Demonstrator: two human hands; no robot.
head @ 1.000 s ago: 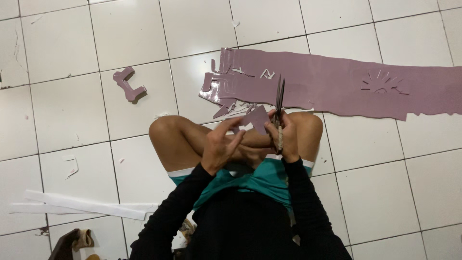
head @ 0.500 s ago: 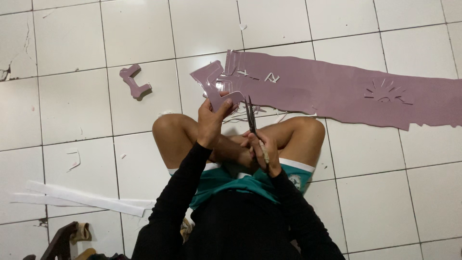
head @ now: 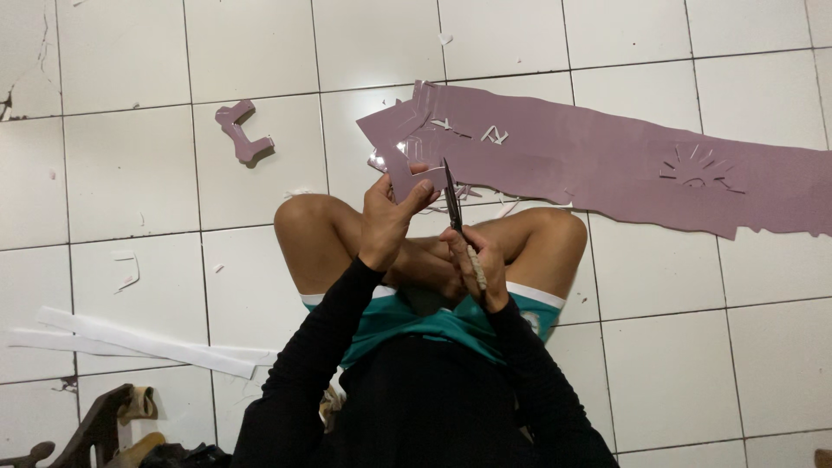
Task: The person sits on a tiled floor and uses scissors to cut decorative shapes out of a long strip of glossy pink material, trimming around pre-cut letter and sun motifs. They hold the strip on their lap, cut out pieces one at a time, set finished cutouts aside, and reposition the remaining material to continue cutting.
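White strips [head: 139, 342]: long paper offcuts lying flat on the tiled floor [head: 113, 173], far left of the sheet and below its level, beside the person's left sleeve.
Dark object [head: 104, 425]: at the lower left corner, below the white strips; too cut off to tell what it is.
Cut-out piece [head: 243, 132]: a small mauve angular shape lying on the floor, left of the mauve sheet and well apart from it.
Paper scraps [head: 128, 269]: small white bits scattered on the tiles left of the knees.
Left hand [head: 392, 217]: raised above the left knee, fingers clenched on the near left corner of the mauve sheet, thumb pressing on top; it lifts that corner off the floor.
Mauve sheet [head: 589, 160]: a long strip of thin mauve material running from the left hand out to the right edge of view, lying on the tiles beyond the knees; several shapes are already cut out of it, small slots near its left end and a sun-like fan of slits further right.
Scissors [head: 455, 208]: dark blades pointing up and away, tips touching the sheet's lifted corner just right of the left hand.
Right hand [head: 477, 264]: closed around the scissors' handles, just below the sheet and over the crossed legs.
Legs: bare knees folded, teal shorts, black sleeves on both arms.
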